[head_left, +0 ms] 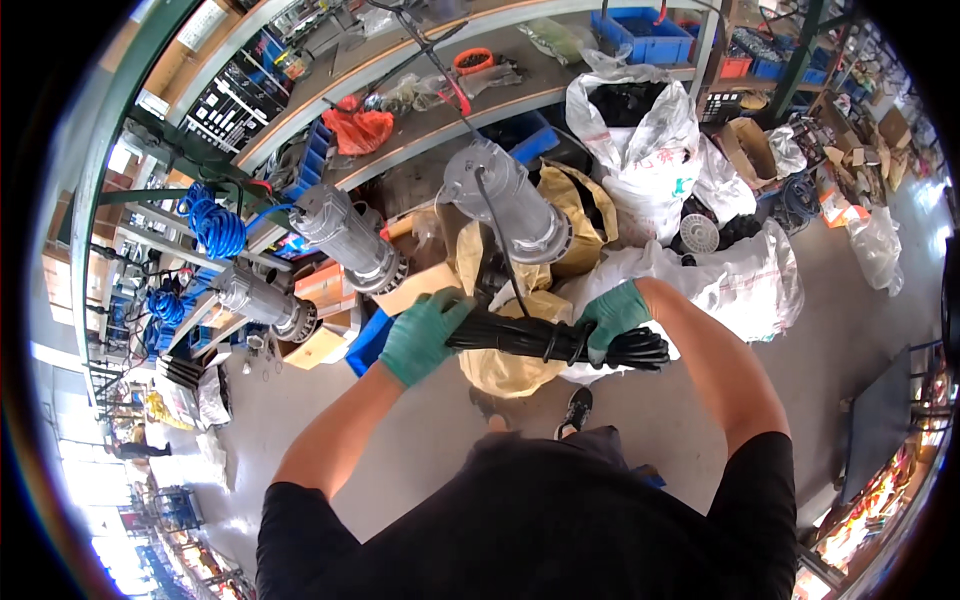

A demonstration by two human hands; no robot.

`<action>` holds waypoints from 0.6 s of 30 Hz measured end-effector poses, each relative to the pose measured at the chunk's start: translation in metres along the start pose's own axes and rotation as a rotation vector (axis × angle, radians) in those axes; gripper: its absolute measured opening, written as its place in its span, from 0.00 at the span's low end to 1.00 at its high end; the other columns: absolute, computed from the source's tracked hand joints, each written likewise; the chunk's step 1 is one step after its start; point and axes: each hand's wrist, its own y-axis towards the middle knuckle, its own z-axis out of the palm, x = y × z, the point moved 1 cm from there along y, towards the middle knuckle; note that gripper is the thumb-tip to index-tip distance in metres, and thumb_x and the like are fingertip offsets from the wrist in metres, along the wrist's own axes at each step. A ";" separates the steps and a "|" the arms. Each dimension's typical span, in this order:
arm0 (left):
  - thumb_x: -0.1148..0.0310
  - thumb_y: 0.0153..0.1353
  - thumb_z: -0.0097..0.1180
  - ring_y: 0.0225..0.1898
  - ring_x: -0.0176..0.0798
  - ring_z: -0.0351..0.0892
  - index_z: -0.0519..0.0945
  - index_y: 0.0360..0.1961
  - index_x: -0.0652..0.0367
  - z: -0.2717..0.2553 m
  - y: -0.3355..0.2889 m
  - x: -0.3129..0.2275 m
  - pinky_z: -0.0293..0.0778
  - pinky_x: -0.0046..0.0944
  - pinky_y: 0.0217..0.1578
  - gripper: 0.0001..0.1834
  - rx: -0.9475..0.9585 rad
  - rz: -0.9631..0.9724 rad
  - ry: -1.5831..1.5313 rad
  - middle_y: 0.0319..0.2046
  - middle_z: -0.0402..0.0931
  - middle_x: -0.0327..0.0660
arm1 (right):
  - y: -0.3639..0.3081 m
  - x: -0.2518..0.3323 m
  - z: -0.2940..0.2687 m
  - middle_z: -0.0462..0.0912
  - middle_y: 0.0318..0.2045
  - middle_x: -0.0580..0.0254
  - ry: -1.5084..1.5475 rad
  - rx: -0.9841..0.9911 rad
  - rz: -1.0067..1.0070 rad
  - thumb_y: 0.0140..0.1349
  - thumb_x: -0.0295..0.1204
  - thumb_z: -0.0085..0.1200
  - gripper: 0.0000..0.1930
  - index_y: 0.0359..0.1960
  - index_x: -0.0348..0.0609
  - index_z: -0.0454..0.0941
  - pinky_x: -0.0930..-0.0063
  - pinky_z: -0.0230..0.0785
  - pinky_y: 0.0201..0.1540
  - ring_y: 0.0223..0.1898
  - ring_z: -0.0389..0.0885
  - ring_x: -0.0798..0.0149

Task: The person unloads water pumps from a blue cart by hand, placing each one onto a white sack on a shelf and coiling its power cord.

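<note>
Both of my hands wear green gloves and grip a coiled bundle of black cable [540,340] held level in front of me. My left hand [422,335] closes around the bundle's left end. My right hand [612,315] clamps its right part, where the loops stick out past the glove. A single black cord runs from the bundle up to a grey cylindrical pump [505,200] that lies on the edge of the workbench [420,135]. Below the bundle sits an open tan sack [510,370].
Two more grey pumps [345,235] [262,300] lie along the bench to the left, near blue coiled cables [215,225]. White sacks with black parts [640,120] [740,280] stand to the right. Blue bins [645,35], cardboard boxes [750,145] and a concrete floor [840,350] surround me.
</note>
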 end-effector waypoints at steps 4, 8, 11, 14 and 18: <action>0.60 0.55 0.73 0.37 0.44 0.83 0.79 0.60 0.54 0.037 0.010 0.043 0.80 0.42 0.40 0.31 0.227 0.079 -0.400 0.40 0.83 0.42 | -0.006 0.019 0.005 0.88 0.43 0.57 -0.500 -0.460 -0.013 0.55 0.43 0.67 0.28 0.56 0.45 0.80 0.63 0.75 0.51 0.43 0.85 0.53; 0.50 0.62 0.69 0.28 0.31 0.79 0.77 0.63 0.55 0.042 -0.005 0.076 0.74 0.33 0.27 0.32 0.611 -0.245 -1.132 0.32 0.84 0.38 | 0.000 0.079 0.043 0.80 0.57 0.57 -1.201 -0.959 0.065 0.55 0.44 0.66 0.35 0.65 0.49 0.74 0.45 0.61 0.68 0.61 0.76 0.49; 0.49 0.61 0.69 0.23 0.26 0.76 0.74 0.66 0.62 0.067 -0.007 0.109 0.67 0.26 0.19 0.39 0.786 -0.346 -1.702 0.32 0.83 0.37 | 0.035 0.098 0.044 0.79 0.55 0.58 -1.436 -1.330 -0.110 0.58 0.40 0.60 0.30 0.65 0.51 0.75 0.28 0.44 0.74 0.64 0.71 0.48; 0.39 0.56 0.69 0.28 0.30 0.79 0.68 0.70 0.62 0.064 -0.002 0.115 0.76 0.31 0.29 0.50 0.908 -0.207 -1.896 0.28 0.80 0.36 | 0.053 0.111 0.023 0.81 0.47 0.64 -1.472 -1.366 -0.023 0.58 0.40 0.61 0.23 0.55 0.52 0.79 0.49 0.66 0.61 0.54 0.80 0.55; 0.46 0.68 0.60 0.38 0.34 0.83 0.75 0.65 0.61 0.078 0.044 0.169 0.81 0.36 0.39 0.35 0.647 0.095 -1.356 0.40 0.83 0.42 | 0.044 0.129 0.012 0.82 0.40 0.62 -1.209 -1.104 -0.025 0.52 0.45 0.65 0.21 0.45 0.50 0.79 0.59 0.70 0.53 0.46 0.82 0.55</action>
